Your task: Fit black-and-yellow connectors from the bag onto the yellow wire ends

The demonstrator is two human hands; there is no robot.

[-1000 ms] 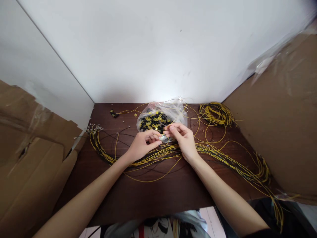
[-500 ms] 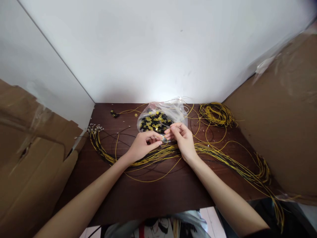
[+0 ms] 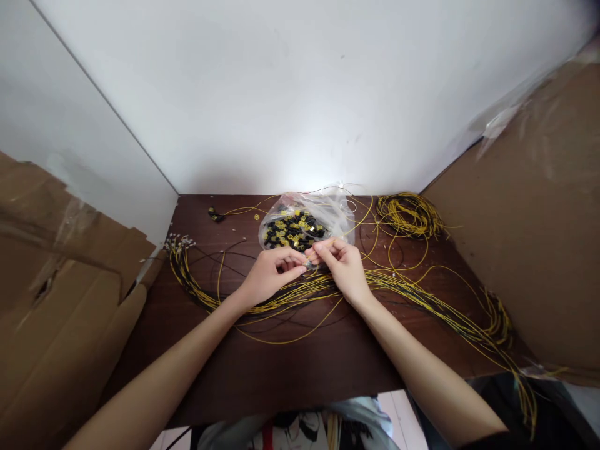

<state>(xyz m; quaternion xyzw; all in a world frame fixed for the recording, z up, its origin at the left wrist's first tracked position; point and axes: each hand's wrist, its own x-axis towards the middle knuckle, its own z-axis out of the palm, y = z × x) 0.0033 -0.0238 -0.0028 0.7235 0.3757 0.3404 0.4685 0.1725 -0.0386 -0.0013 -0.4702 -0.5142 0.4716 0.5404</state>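
Note:
Just in front of the bag, my left hand [image 3: 272, 275] pinches between thumb and fingertips a small part too small to make out. Close to its right, my right hand [image 3: 345, 267] is closed in a pinch on a thin yellow wire, which trails up toward the back of the table. The fingertips of both hands nearly meet. Under the hands runs a long bundle of yellow and black wires [image 3: 417, 294], partly covered by them. Behind them lies a clear plastic bag [image 3: 335, 215] holding many black and yellow connectors [image 3: 290, 230].
A coil of yellow and black wire [image 3: 410, 215] lies at the back right. White-tipped wire ends [image 3: 180, 242] fan out at the left. Black connectors [image 3: 215, 215] lie at the back left. Cardboard walls [image 3: 529, 219] flank the brown table [image 3: 281, 375], with a white wall behind.
My right hand has moved slightly left and down, bringing its fingertips closer to my left hand. The yellow wire behind it has shifted. My left hand stays almost still.

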